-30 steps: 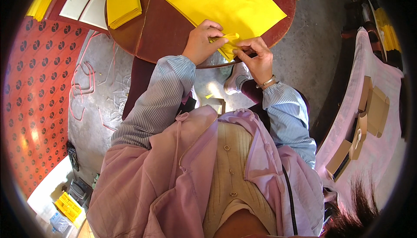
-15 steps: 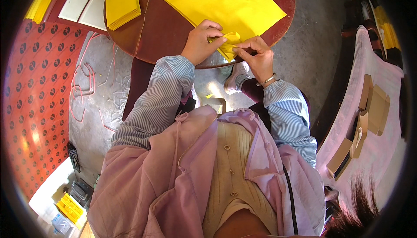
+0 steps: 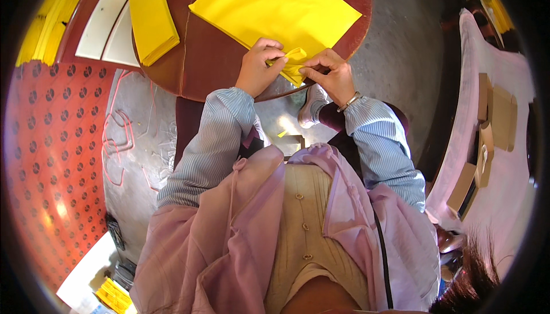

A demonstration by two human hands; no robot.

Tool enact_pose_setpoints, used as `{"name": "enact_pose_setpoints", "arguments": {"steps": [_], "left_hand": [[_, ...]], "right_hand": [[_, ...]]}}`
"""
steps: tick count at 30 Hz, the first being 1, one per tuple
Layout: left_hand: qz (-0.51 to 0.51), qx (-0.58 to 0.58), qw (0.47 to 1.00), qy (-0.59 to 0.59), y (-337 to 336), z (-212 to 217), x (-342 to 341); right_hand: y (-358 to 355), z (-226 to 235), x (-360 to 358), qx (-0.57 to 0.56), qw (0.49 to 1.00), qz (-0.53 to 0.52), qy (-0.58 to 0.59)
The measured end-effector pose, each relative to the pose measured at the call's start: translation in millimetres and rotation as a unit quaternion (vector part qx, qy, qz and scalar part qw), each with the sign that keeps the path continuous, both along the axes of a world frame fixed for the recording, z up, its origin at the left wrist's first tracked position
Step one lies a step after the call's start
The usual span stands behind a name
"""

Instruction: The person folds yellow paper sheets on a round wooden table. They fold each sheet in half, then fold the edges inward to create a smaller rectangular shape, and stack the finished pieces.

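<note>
A large flat piece of yellow fabric [image 3: 278,7] lies on the round brown table [image 3: 209,56], one corner toward me at the front edge. At that corner a narrow yellow strip [image 3: 295,55] is bent into a small loop. My left hand [image 3: 259,67] is closed on the loop's left side, thumb against fingertips. Just to its right, my right hand [image 3: 333,76] pinches the fabric at the corner between thumb and forefinger. The strip's ends are partly hidden by my fingers.
A folded yellow stack [image 3: 152,19] sits at the table's left. Past it are white panels [image 3: 103,16] and more yellow piles [image 3: 51,22]. Red tubing [image 3: 117,133] lies on the floor at left. Opened cardboard boxes [image 3: 497,119] rest on a pink cloth [image 3: 518,85] at right.
The view has shifted a little, so the table and stack sit lower and further left. Both hands keep their pinch on the yellow fabric, with only slight finger movement.
</note>
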State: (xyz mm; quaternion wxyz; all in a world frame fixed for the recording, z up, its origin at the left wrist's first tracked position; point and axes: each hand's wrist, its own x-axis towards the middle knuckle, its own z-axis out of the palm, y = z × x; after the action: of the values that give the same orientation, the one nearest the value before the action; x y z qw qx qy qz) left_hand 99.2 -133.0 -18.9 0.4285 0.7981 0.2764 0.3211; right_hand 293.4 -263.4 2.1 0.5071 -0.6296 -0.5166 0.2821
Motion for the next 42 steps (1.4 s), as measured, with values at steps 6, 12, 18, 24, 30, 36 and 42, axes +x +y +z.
{"name": "enact_pose_setpoints", "arguments": {"steps": [6, 12, 18, 24, 30, 36, 42], "left_hand": [[0.005, 0.006, 1.0, -0.012, 1.6, -1.0, 1.8], [0.007, 0.011, 1.0, -0.007, 4.9, -6.5, 1.3], [0.017, 0.014, 0.999, -0.033, -19.0, -16.7, 20.5], [0.058, 0.081, 0.995, -0.023, -78.8, -16.8, 65.0], [-0.13, 0.085, 0.988, -0.019, -10.3, 27.7, 44.4], [-0.22, 0.155, 0.954, 0.13, 112.2, 57.0, -17.8], [-0.214, -0.016, 0.953, 0.215, 172.9, 71.3, -54.6]], "right_hand": [[-5.8, 5.1, -1.2, 0.019, 0.994, -0.052, -0.093], [9.5, 5.4, -15.8, 0.11, 0.946, -0.088, -0.293], [14.2, 6.5, 11.8, 0.08, 0.942, 0.006, -0.326], [-17.3, 23.3, 61.5, 0.011, 0.94, 0.088, -0.33], [-22.8, 31.2, 63.9, -0.009, 0.934, 0.101, -0.343], [-32.0, 17.8, 64.6, 0.059, 0.921, 0.044, -0.382], [-20.6, 18.1, 70.2, -0.014, 0.955, -0.071, -0.288]]}}
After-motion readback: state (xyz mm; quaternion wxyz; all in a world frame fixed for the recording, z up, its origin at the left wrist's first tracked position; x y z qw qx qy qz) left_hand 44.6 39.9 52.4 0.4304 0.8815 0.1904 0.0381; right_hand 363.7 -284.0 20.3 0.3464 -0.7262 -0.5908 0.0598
